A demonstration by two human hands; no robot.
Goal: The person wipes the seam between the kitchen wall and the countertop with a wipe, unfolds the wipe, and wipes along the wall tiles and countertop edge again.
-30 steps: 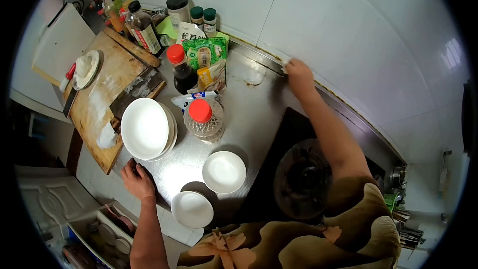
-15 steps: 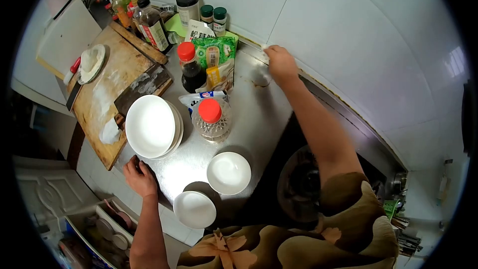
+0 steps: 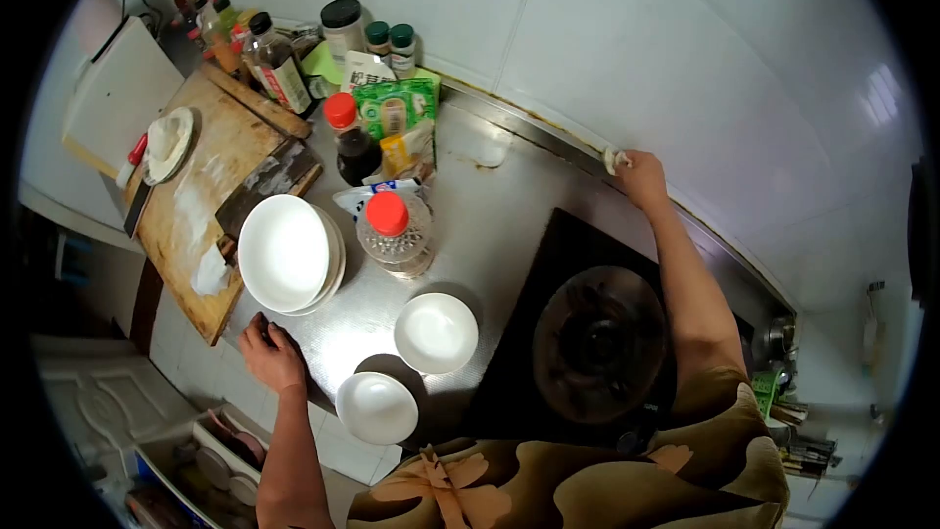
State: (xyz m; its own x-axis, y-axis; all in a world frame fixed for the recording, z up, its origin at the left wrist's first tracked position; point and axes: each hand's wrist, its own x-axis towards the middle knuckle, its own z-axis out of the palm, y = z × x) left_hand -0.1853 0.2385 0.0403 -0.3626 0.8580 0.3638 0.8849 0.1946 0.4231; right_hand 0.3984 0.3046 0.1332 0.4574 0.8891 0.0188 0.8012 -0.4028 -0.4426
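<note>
My right hand [image 3: 641, 179] is closed on a crumpled white cloth [image 3: 615, 161], which it presses to the metal ledge [image 3: 548, 132] where the counter meets the tiled wall. Whether it is fabric or paper I cannot tell. My left hand [image 3: 272, 358] rests at the front edge of the steel counter [image 3: 490, 225], fingers curled, with a dark gap between thumb and forefinger; what is in it, if anything, is hidden. Just beyond it stands a stack of white bowls [image 3: 284, 253]. Two single white bowls [image 3: 436, 333] sit to its right.
A black cooktop [image 3: 519, 333] bears a dark round pan [image 3: 597, 343] below my right forearm. Red-capped bottles [image 3: 359, 152], a red-lidded jar [image 3: 397, 235] and seasoning packets [image 3: 401, 108] stand mid-counter. On the left lies a wooden board [image 3: 196, 206] with a cleaver [image 3: 264, 186].
My right hand has slid rightward along the back ledge with the cloth, uncovering the pan and cooktop. My left hand stays at the counter edge. The view has shifted slightly.
</note>
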